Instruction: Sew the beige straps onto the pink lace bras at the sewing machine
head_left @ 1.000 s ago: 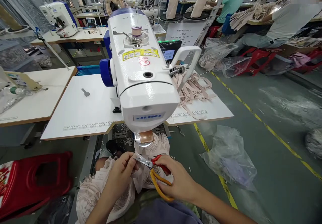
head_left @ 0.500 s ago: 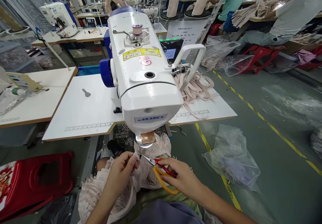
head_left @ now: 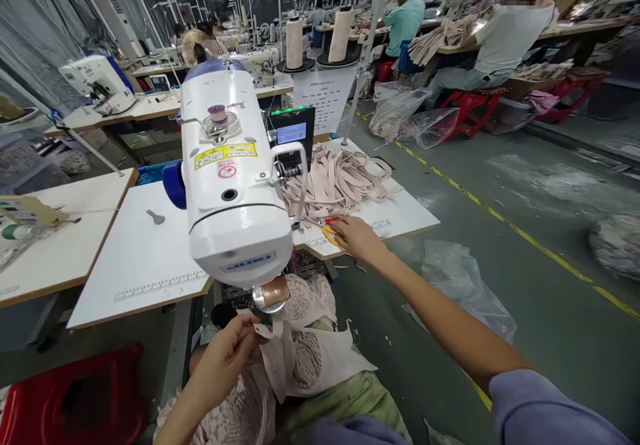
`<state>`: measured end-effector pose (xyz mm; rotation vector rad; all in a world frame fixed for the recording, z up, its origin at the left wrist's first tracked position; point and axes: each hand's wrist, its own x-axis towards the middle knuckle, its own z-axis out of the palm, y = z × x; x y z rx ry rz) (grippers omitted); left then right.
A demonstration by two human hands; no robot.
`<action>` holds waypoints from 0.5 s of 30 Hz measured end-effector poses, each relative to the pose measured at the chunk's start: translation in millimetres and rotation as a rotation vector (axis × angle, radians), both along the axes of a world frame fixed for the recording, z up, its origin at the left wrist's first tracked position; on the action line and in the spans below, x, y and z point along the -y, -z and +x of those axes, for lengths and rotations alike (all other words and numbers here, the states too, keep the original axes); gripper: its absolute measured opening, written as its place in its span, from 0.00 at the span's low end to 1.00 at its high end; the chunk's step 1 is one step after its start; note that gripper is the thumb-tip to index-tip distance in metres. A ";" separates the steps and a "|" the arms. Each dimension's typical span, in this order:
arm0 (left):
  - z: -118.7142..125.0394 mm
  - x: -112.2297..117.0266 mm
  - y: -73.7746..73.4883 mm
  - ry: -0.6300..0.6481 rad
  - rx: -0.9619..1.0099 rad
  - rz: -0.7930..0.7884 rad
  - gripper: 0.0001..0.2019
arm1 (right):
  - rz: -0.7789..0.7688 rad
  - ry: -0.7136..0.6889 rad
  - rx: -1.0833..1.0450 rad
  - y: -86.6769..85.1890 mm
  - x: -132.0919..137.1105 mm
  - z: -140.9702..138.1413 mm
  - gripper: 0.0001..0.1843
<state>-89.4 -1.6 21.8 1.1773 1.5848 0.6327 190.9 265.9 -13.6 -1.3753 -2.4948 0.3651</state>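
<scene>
My left hand (head_left: 225, 358) pinches the edge of a pale pink lace bra (head_left: 330, 363) just below the front end of the white sewing machine (head_left: 237, 221). The bra spreads across my lap, its cups partly overlapped by more fabric. My right hand (head_left: 359, 238) reaches out over the front edge of the white machine table (head_left: 413, 215). Its fingers are on small scissors (head_left: 329, 233) with red and yellow handles, their blades pointing left at the tabletop. Behind them lies a heap of beige straps (head_left: 343, 181).
A grey flat piece (head_left: 155, 217) lies on the table's left part. A lit control screen (head_left: 291, 133) and thread cones (head_left: 340, 35) stand behind the machine. At lower left is a red stool (head_left: 75, 391); plastic bags (head_left: 465, 285) lie on the floor. Other people sit farther back.
My right hand has carried the scissors from the bra up and forward to the table. My left hand still holds the fabric. The view has tilted up and turned right.
</scene>
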 end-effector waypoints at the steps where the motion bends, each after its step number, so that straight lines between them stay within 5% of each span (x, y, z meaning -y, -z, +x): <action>1: -0.5 -2.0 -1.5 0.037 -0.131 0.041 0.15 | 0.027 0.013 -0.039 -2.4 4.8 -3.2 0.17; 4: 6.0 -4.5 2.2 0.075 -0.562 0.244 0.12 | -0.033 -0.030 -0.313 -3.1 56.9 -12.0 0.15; 6: 17.9 -4.5 9.6 0.087 -0.691 0.444 0.12 | -0.378 -0.313 -0.427 1.0 106.2 -17.2 0.14; 9: 43.6 -3.7 19.0 0.142 -0.736 0.695 0.15 | -0.663 -0.573 -0.466 9.0 166.0 -27.1 0.35; 11: 61.6 -3.8 19.4 0.156 -0.705 0.746 0.15 | -0.763 -0.537 -0.619 11.7 186.6 -35.5 0.44; 15: 90.0 -10.0 7.0 0.050 -0.606 0.721 0.16 | -0.940 -0.149 -1.044 0.9 192.3 -51.9 0.28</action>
